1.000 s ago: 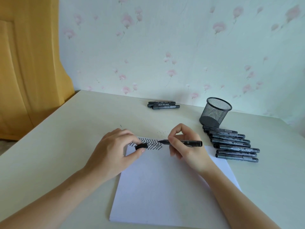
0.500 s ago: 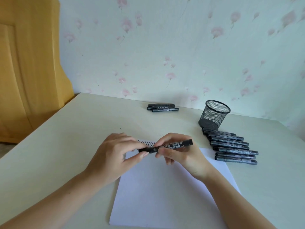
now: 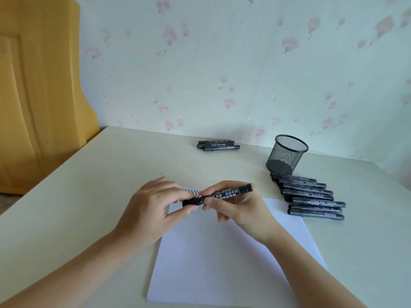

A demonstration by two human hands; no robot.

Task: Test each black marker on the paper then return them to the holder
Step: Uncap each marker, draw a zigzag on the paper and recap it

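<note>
I see my right hand with its grip curled round the barrel of the black marker, held level above the far edge of the paper, while my left hand pinches the cap end between thumb and fingertips. Both hands hide most of the ink strokes, and I cannot tell whether the cap is fully seated. To the right of my right grip lies a row of markers on the worktop, with the mesh holder beyond them.
</note>
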